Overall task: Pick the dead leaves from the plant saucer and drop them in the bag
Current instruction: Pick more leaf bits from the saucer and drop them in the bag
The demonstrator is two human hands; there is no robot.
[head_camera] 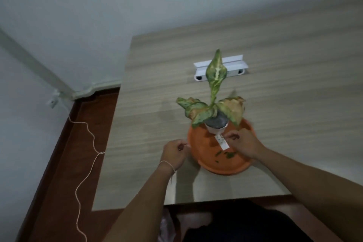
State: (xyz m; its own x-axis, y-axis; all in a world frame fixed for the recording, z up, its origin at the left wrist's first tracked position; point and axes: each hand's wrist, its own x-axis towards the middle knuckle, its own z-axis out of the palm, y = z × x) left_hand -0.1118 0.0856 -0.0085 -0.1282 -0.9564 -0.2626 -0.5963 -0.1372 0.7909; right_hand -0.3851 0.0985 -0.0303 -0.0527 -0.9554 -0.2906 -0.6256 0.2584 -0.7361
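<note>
An orange plant saucer (198, 155) sits on the wooden table near its front edge. A white pot (215, 128) with a yellowing green plant (215, 78) stands at the saucer's back. Several small green leaf bits (228, 155) lie on the saucer floor at the front, beside a white tag (223, 142). My left hand (174, 153) is curled with its fingertips pinched at the saucer's left rim. My right hand (244, 143) hovers over the saucer's right half, fingertips drawn together by the tag. Whether they hold a leaf bit is hidden.
A white plastic bracket (233, 65) lies on the table (153, 104) behind the plant. A pale crumpled plastic sheet (165, 226), possibly the bag, shows below the table's front edge. A thin cord (86, 163) trails over the red floor at left.
</note>
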